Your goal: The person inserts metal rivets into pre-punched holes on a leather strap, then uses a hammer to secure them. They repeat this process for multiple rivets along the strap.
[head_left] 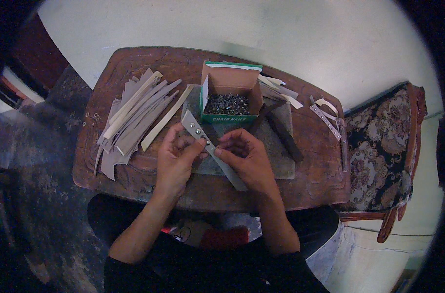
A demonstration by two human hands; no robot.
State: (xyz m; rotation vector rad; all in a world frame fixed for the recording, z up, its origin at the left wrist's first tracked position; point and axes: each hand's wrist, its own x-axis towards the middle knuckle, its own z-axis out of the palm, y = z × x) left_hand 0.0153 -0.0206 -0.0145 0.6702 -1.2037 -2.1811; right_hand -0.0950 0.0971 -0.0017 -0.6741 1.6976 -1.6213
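I see my left hand (176, 154) and right hand (244, 154) both pinching a grey strap (210, 146) (small metal studs along it) over the grey pad (276, 156) on the wooden table (134, 66), just below the open box of rivets (229, 100)

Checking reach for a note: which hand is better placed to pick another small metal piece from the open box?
Probably the right hand: it sits just below the open box, while the left hand grips the strip.
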